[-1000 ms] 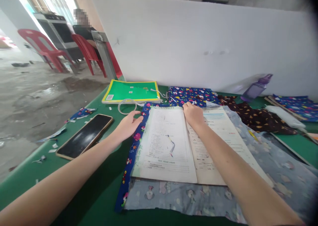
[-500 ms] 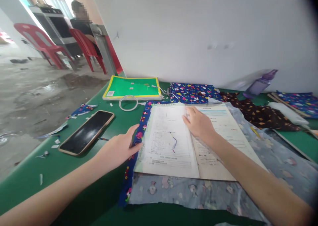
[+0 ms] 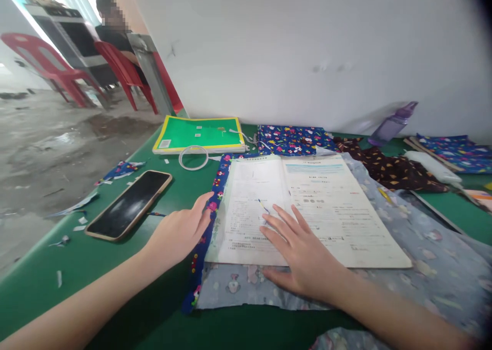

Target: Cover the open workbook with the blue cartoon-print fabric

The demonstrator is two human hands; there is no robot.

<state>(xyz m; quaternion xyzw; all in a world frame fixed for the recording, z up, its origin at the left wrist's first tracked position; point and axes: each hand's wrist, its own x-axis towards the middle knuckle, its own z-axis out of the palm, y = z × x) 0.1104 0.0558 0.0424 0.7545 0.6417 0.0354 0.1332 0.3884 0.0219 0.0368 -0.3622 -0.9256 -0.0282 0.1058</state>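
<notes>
An open book (image 3: 319, 186) lies flat in front of me on grey-blue patterned fabric (image 3: 246, 288). My right hand (image 3: 295, 247) is spread over the lower part of the left page, its thumb past the bottom edge. A small dark-blue thread or scrap (image 3: 263, 205) lies on that page by the fingertips. At the book's left side, my left hand (image 3: 184, 227) rests with fingers stretched out on a dark blue printed fabric strip (image 3: 200, 247), which shows along the book's left edge. Neither hand holds anything.
Left of my left hand lies a phone (image 3: 128, 206). Behind are a green book (image 3: 200, 133), a roll of tape (image 3: 193, 158) and folded blue fabric (image 3: 294, 139). Brown fabric (image 3: 384, 168) and a purple bottle (image 3: 392, 124) stand or lie right. A person (image 3: 115, 32) sits far left.
My right hand has moved from the top of the book's centre down over the left page, its fingers spreading. The right page now shows fully. My left hand has barely moved.
</notes>
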